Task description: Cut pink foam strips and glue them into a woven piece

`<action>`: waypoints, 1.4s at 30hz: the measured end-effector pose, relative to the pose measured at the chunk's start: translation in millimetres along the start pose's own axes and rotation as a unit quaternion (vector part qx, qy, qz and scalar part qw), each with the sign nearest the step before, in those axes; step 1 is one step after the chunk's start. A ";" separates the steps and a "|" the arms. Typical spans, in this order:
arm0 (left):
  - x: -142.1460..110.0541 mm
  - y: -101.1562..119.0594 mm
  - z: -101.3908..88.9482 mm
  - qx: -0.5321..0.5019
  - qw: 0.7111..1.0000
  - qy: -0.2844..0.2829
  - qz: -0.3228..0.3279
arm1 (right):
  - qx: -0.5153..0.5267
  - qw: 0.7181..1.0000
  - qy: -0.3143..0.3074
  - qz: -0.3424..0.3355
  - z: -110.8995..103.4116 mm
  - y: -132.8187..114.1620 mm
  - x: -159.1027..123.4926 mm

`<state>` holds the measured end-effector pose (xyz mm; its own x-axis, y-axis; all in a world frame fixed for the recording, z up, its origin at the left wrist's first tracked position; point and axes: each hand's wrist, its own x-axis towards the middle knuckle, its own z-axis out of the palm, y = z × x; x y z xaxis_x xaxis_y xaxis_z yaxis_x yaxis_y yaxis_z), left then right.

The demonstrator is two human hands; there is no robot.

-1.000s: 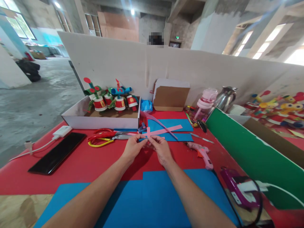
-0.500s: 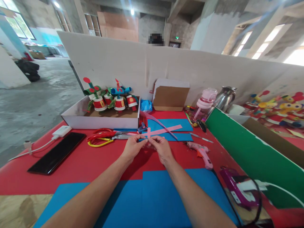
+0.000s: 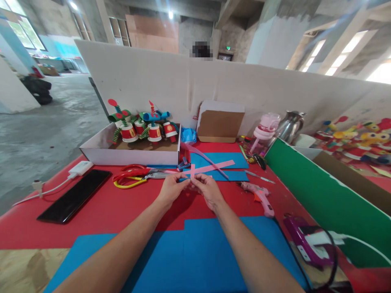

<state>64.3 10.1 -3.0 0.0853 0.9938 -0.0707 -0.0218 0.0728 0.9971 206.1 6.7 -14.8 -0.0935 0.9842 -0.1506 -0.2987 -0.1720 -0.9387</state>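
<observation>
My left hand [image 3: 170,189] and my right hand [image 3: 209,191] meet at the middle of the red table, fingertips pinched together on a pink paper strip [image 3: 192,171]. A short end of it stands up between the fingers. Behind it runs a longer pink strip [image 3: 224,165], slanting up to the right; whether the two are joined I cannot tell. A translucent pink ribbon-like strip [image 3: 204,156] crosses the long one. Blue paper strips [image 3: 235,176] lie just beyond my fingers. Left of my left hand rest scissors with red handles [image 3: 130,170] and a yellow-handled tool [image 3: 130,184].
A white box [image 3: 131,156] holds several paper-cup figures [image 3: 128,133]. A pink glue gun [image 3: 259,195], a purple power strip [image 3: 307,244] and a green panel [image 3: 324,203] stand right. A black phone [image 3: 76,195] lies left. Blue sheets [image 3: 189,260] cover the near edge.
Both hands keep their pinch in nearly the same place. The upright pink end shifts very slightly; the view itself moves a little.
</observation>
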 end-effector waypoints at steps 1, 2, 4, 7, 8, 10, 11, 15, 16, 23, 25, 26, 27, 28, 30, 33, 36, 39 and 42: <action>0.2 -0.6 -0.1 -0.004 1.000 -0.007 0.001 | -0.005 1.000 0.001 -0.002 -0.2 -0.2 0.0; 0.3 -1.2 -0.3 -0.008 1.000 -0.014 0.003 | -0.011 1.000 0.003 -0.007 -0.4 -0.7 0.1; 0.8 -2.1 -0.5 -0.019 0.999 -0.024 0.010 | -0.026 0.999 0.011 -0.019 -0.8 -1.7 0.1; 1.2 -2.2 -0.8 -0.034 0.999 -0.022 0.027 | -0.043 0.998 0.028 -0.037 -0.8 -2.9 0.4; 1.3 -1.9 -0.9 -0.038 0.999 -0.017 0.033 | -0.044 0.998 0.036 -0.042 -0.6 -3.1 0.3; 1.5 -1.2 -1.0 -0.047 0.998 -0.004 0.043 | -0.038 0.997 0.054 -0.049 0.3 -3.5 -0.1; 1.6 -0.9 -1.0 -0.050 0.998 0.003 0.045 | -0.034 0.996 0.061 -0.050 0.8 -3.7 -0.6; 3.3 -0.5 -2.5 -0.066 0.996 0.021 0.059 | -0.024 0.997 0.069 -0.027 3.1 -5.2 -2.8; 4.1 -0.4 -3.3 -0.074 0.995 0.030 0.065 | -0.021 0.997 0.073 -0.021 3.4 -5.6 -3.1; 7.1 -0.2 -6.7 -0.127 0.986 0.080 0.075 | 0.045 0.992 0.111 -0.026 2.7 -4.2 0.0; 5.4 -1.2 -3.5 -0.142 0.989 0.026 0.044 | 0.064 0.992 0.100 -0.031 4.3 -2.6 -0.1; 4.3 -1.9 -1.6 -0.147 0.989 -0.002 0.031 | 0.072 0.993 0.091 -0.035 5.8 -1.7 -0.6; 3.3 -2.7 0.1 -0.147 0.989 -0.022 0.025 | 0.078 0.993 0.080 -0.039 7.6 -0.8 -1.4; 2.6 -3.4 1.4 -0.143 0.989 -0.030 0.025 | 0.082 0.994 0.068 -0.041 9.5 0.0 -2.4; 2.0 -4.4 2.1 -0.126 0.991 -0.017 0.033 | 0.077 0.995 0.043 -0.038 12.9 1.3 -4.3; 3.1 -4.8 -0.4 -0.096 0.994 0.015 0.048 | 0.051 0.998 0.023 -0.019 14.4 2.3 -5.7; 4.5 -4.3 -2.9 -0.068 0.995 0.022 0.064 | 0.022 1.000 0.019 -0.004 12.0 2.5 -5.2; 5.1 -4.0 -3.1 -0.062 0.995 0.028 0.071 | 0.012 0.999 0.030 0.000 10.1 2.5 -4.3; 5.4 -4.3 -2.2 -0.086 0.992 0.047 0.081 | 0.017 0.998 0.058 0.001 11.0 1.7 -4.1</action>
<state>62.7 15.4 -7.7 -0.0262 0.9964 0.0806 -0.1979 -0.0842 0.9766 195.5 2.0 -12.3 0.0158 0.9819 -0.1886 -0.3300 -0.1730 -0.9280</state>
